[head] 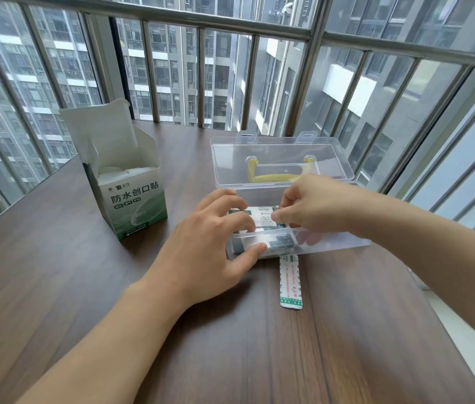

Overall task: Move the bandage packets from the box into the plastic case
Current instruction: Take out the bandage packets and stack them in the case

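- The counter [55, 287] is carrying everything; the case serves as landmark.
- The case [332, 243] is sitting mid-counter, its lid [277, 161] lying open behind it.
- The box [131, 199] is standing upright left of the case, flaps open, white packets showing inside.
- The left hand [213, 243] is holding the case's left end, thumb pressing its front wall, fingers curling over the rim.
- The right hand [312, 208] is pinching the packets [262, 218] inside the case.
- One strip [290, 281] is lying in front of the case, its far end touching or tucked under the front wall.
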Tool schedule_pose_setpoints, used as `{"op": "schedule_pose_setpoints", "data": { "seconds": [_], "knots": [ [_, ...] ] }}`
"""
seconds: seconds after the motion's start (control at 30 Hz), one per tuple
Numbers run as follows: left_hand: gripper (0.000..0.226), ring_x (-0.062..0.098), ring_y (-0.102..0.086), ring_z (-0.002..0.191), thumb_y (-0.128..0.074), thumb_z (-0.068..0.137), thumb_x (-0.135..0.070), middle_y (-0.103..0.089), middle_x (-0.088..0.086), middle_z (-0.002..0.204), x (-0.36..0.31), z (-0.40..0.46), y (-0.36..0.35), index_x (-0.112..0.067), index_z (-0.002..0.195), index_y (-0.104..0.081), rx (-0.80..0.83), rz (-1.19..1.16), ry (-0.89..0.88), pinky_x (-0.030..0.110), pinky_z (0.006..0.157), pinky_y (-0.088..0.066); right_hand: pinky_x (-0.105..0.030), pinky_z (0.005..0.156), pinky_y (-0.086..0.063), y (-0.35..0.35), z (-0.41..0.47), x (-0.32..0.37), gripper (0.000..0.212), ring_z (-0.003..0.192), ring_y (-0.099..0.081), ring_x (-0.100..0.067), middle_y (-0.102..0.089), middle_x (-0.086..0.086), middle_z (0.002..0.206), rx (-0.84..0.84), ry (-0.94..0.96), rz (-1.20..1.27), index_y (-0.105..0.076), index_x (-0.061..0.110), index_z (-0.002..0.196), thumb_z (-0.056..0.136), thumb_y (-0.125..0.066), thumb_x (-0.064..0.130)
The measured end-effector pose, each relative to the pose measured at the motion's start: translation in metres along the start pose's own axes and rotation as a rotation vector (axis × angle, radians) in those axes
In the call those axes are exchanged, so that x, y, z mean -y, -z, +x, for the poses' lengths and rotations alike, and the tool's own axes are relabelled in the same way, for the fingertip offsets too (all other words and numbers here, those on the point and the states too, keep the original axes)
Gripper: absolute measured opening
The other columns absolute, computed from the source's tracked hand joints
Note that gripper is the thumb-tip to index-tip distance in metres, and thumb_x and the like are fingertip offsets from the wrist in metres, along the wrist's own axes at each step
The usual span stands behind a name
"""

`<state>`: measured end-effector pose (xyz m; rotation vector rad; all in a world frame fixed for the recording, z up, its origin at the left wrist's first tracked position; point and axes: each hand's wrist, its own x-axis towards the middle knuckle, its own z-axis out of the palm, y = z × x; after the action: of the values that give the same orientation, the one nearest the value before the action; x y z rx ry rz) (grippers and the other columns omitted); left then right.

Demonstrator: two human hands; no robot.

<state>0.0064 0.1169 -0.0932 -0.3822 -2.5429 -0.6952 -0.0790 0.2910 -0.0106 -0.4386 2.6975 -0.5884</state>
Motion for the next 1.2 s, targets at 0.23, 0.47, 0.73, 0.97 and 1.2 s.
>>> {"op": "schedule_pose_setpoints", "data": {
  "seconds": [0.23,0.47,0.73,0.97,1.2],
  "knots": [
    [0.033,0.006,-0.044,0.131,-0.063,0.082,-0.054,-0.063,-0.014,0.111,0.001,0.001,0.000,-0.024,0.093,-0.072,-0.017,0.011,-0.007,0.034,0.097,-0.049,-0.038,0.076,-0.064,0.010,0.007,-0.006,0.025,0.079,-0.077,-0.021,-0.072,-0.008,0.097,0.154,-0.002,0.078,-0.074,0.010,0.093,0.100,-0.060,0.029],
    [0.036,0.007,-0.045,0.130,-0.062,0.082,-0.055,-0.063,-0.013,0.112,0.000,0.001,0.000,-0.024,0.097,-0.071,-0.019,0.026,-0.016,0.030,0.098,-0.048,-0.035,0.077,-0.062,0.020,0.000,-0.001,0.027,0.079,-0.076,-0.020,-0.077,-0.004,0.084,0.065,0.059,-0.063,-0.073,0.015,0.090,0.101,-0.057,0.035],
    [0.040,0.010,-0.048,0.128,-0.072,0.082,-0.042,-0.061,-0.009,0.121,-0.002,0.001,0.002,-0.019,0.115,-0.066,-0.016,-0.015,-0.054,0.014,0.108,-0.032,-0.019,0.058,-0.050,0.002,-0.081,-0.021,0.015,0.055,-0.063,0.001,-0.069,0.014,0.068,0.208,0.317,-0.204,-0.072,0.038,0.102,0.089,-0.070,0.045],
    [0.033,0.015,-0.053,0.122,-0.075,0.080,-0.035,-0.065,-0.003,0.117,-0.006,0.002,0.002,-0.015,0.106,-0.071,-0.072,-0.025,-0.106,0.020,0.107,-0.037,-0.014,0.064,-0.049,-0.028,-0.073,-0.049,0.027,0.064,-0.057,0.009,-0.062,0.014,0.084,0.118,0.328,-0.310,-0.064,0.040,0.113,0.096,-0.062,0.020],
    [0.032,0.015,-0.054,0.123,-0.074,0.080,-0.036,-0.065,-0.004,0.116,-0.004,0.001,0.001,-0.016,0.105,-0.071,-0.080,-0.027,-0.109,0.026,0.107,-0.040,-0.021,0.064,-0.046,-0.013,-0.081,-0.060,0.011,0.071,-0.056,-0.003,-0.064,0.012,0.079,0.261,0.350,-0.383,-0.066,0.028,0.082,0.086,-0.075,0.033]
  ]
}}
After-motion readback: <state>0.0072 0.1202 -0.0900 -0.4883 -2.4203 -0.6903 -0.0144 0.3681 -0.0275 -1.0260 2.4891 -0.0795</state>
